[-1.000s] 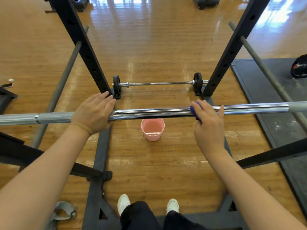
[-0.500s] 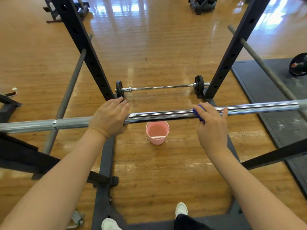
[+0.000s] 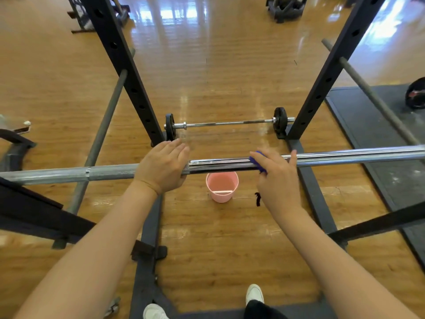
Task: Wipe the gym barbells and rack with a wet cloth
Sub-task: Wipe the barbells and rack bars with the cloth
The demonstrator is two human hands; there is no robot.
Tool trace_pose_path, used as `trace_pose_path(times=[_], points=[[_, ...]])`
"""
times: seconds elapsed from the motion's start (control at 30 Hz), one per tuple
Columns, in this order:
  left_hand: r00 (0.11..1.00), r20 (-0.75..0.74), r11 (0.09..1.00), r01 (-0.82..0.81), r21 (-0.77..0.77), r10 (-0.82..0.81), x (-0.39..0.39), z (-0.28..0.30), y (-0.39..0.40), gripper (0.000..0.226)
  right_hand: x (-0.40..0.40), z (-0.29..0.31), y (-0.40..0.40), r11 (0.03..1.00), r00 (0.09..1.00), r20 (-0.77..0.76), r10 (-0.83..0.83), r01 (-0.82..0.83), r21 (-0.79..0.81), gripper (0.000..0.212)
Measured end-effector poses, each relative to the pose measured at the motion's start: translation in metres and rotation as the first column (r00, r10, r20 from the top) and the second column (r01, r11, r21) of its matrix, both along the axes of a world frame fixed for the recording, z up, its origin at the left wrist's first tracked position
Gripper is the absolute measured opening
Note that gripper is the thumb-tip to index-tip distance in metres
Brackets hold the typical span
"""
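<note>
A long chrome barbell [image 3: 345,156] lies across the black rack at waist height. My left hand [image 3: 162,168] rests palm down on it where the knurled part meets the smooth part, fingers stretched forward over the bar. My right hand [image 3: 277,180] grips a blue wet cloth [image 3: 257,159] wrapped round the bar; only the cloth's left edge shows past my fingers. A dark strip [image 3: 257,199] hangs below that hand. The rack's left upright [image 3: 124,65] and right upright [image 3: 326,77] rise beyond the bar.
A pink bucket [image 3: 222,187] stands on the wooden floor under the bar. A short barbell [image 3: 230,122] with small plates lies between the uprights. Grey safety bars [image 3: 103,125] run along both sides. A black mat [image 3: 379,134] with a weight plate [image 3: 416,93] lies right.
My left hand has slid right along the bar. In the last half second my right hand with the cloth has moved left, so the hands are closer together.
</note>
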State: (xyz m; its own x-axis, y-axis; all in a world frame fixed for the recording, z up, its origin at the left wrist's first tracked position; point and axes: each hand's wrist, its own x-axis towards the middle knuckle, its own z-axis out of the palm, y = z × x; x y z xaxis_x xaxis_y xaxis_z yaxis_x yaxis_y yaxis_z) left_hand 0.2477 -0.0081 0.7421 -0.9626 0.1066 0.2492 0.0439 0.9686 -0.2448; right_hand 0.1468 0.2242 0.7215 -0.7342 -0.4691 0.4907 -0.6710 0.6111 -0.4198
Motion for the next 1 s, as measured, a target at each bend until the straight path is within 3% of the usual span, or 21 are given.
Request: trace_pose_path(times=[0.17, 0.3, 0.4, 0.47, 0.6, 0.73, 1.0], points=[[0.999, -0.043, 1.0, 0.019, -0.025, -0.02, -0.001, 0.0, 0.001, 0.036, 0.0, -0.003, -0.002, 0.996, 0.996, 0.001, -0.091, 0.091, -0.006, 0.042], [1.0, -0.022, 1.0, 0.005, -0.005, -0.005, 0.0, 0.0, 0.002, 0.041, 0.021, -0.004, -0.03, 0.999, 0.995, -0.102, 0.021, -0.023, -0.022, 0.039], [1.0, 0.006, 1.0, -0.019, -0.001, 0.019, 0.001, 0.001, 0.003, 0.036, 0.025, -0.003, -0.037, 0.995, 0.991, -0.1, 0.094, -0.096, -0.012, 0.041], [0.998, 0.048, 0.999, -0.034, 0.01, 0.034, 0.002, 0.003, 0.003, 0.044, 0.018, -0.001, -0.026, 0.992, 0.987, -0.095, 0.128, -0.127, 0.02, 0.04], [0.999, 0.035, 0.999, -0.026, 0.018, 0.025, 0.002, 0.002, 0.003, 0.041, -0.002, 0.001, 0.013, 1.0, 0.997, 0.081, -0.013, 0.016, -0.027, 0.047], [1.0, 0.023, 1.0, 0.004, -0.012, -0.004, 0.002, 0.003, 0.003, 0.029, -0.002, -0.005, 0.01, 0.993, 0.993, 0.062, -0.104, 0.107, -0.049, 0.043], [0.997, -0.031, 0.997, -0.073, 0.002, 0.073, 0.004, -0.003, 0.009, 0.034, 0.017, -0.012, -0.016, 0.994, 0.992, -0.061, 0.108, -0.109, -0.014, 0.046]])
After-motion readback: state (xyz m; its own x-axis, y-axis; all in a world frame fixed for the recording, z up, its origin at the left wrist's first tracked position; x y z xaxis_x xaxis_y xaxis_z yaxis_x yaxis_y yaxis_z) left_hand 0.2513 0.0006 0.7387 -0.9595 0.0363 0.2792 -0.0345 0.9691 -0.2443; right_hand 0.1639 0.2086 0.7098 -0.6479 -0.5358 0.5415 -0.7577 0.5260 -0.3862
